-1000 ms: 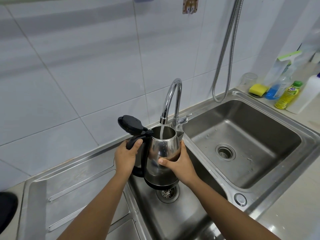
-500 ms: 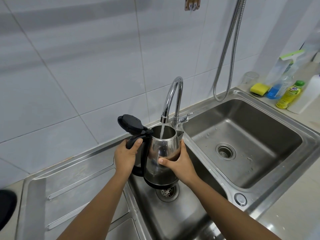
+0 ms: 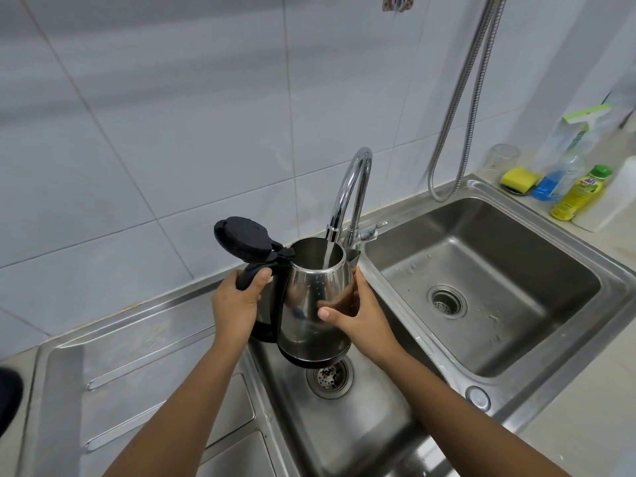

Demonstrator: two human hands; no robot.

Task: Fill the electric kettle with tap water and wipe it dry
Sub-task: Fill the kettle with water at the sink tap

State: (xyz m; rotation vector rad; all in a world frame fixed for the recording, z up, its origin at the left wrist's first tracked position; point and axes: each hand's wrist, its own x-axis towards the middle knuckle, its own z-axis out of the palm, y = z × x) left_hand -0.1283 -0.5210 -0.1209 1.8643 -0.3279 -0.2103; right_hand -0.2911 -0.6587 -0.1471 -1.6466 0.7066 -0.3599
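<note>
Steel sink [image 3: 344,442] under white tiles [image 3: 172,132]: kettle [image 3: 318,304] filling at the tap [image 3: 351,187].
Little changes over the last second: the kettle stays upright above the left drain [image 3: 330,376], lid [image 3: 241,239] flipped back, water [image 3: 328,256] still running into its mouth. The left hand [image 3: 234,304] grips the handle [image 3: 251,273]; the right hand [image 3: 358,315] cups the steel body, thumb across the front. Filling likely continues, and droplets [image 3: 316,280] on the body await wiping.
</note>
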